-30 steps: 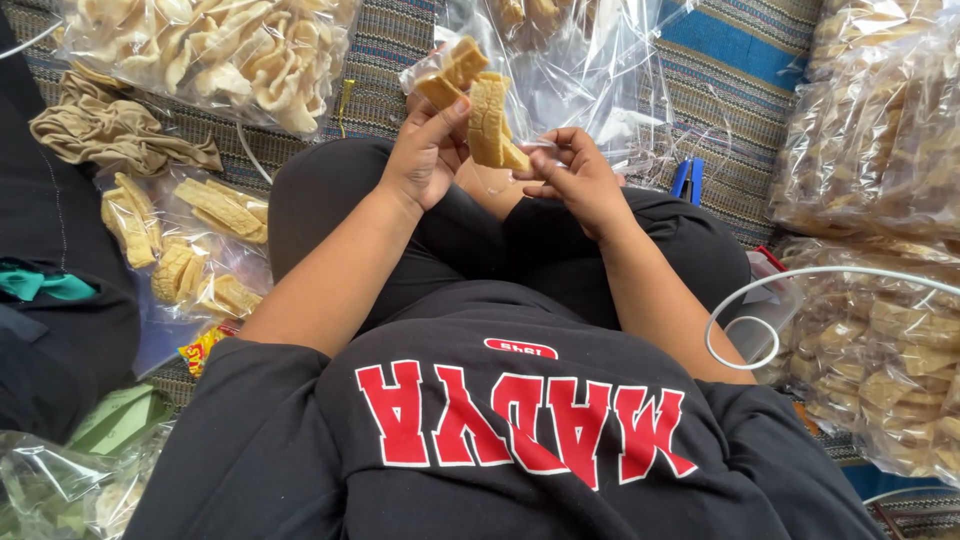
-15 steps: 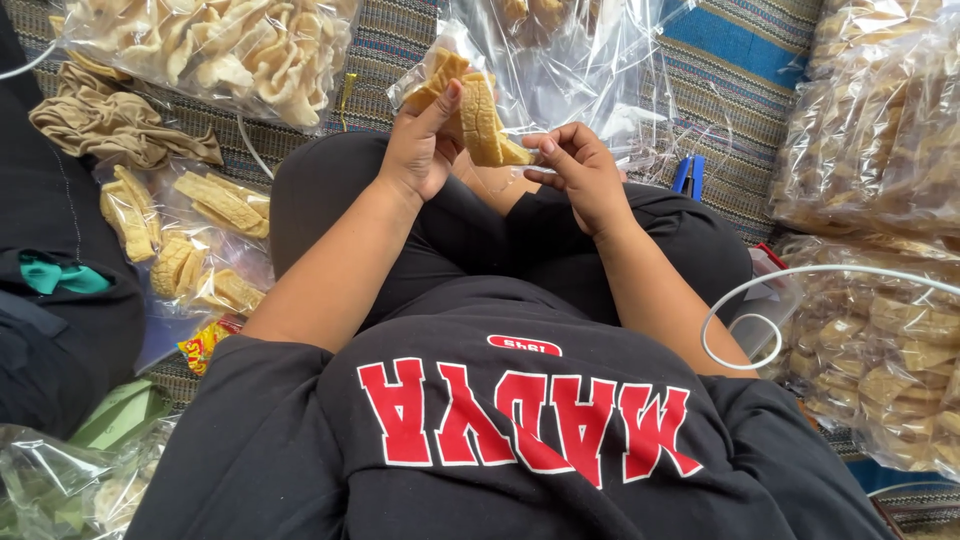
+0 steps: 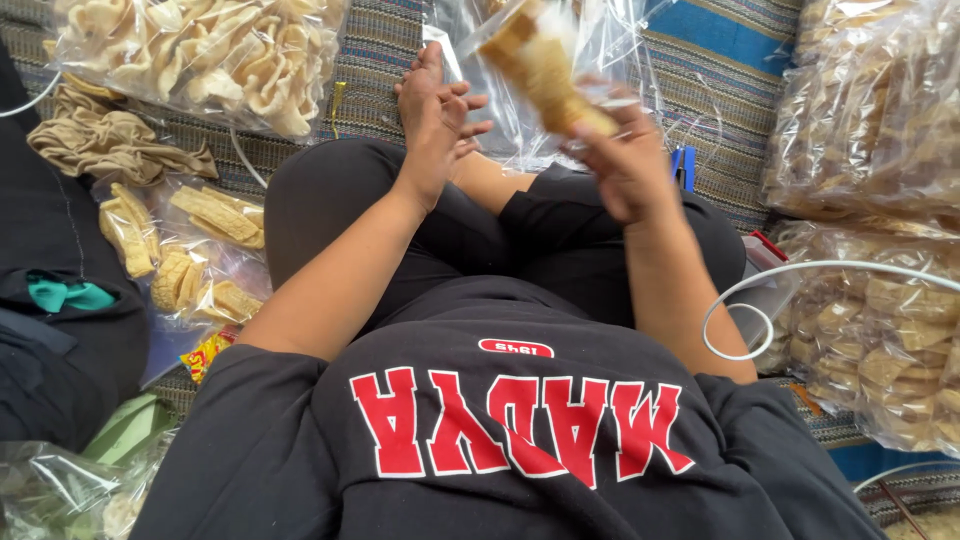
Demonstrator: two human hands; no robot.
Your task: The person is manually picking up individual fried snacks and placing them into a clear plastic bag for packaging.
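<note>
our right hand is closed around a small clear packet of tan crackers, raised and blurred above our lap. our left hand is open beside it, holding nothing. best we steady the packet's loose top with both hands.

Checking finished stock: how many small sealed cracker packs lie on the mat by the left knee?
3: one upper packet, one at the left, one lowest. More may be hidden beneath.

Right hand holds a clear snack packet; left hand open beside it
</note>
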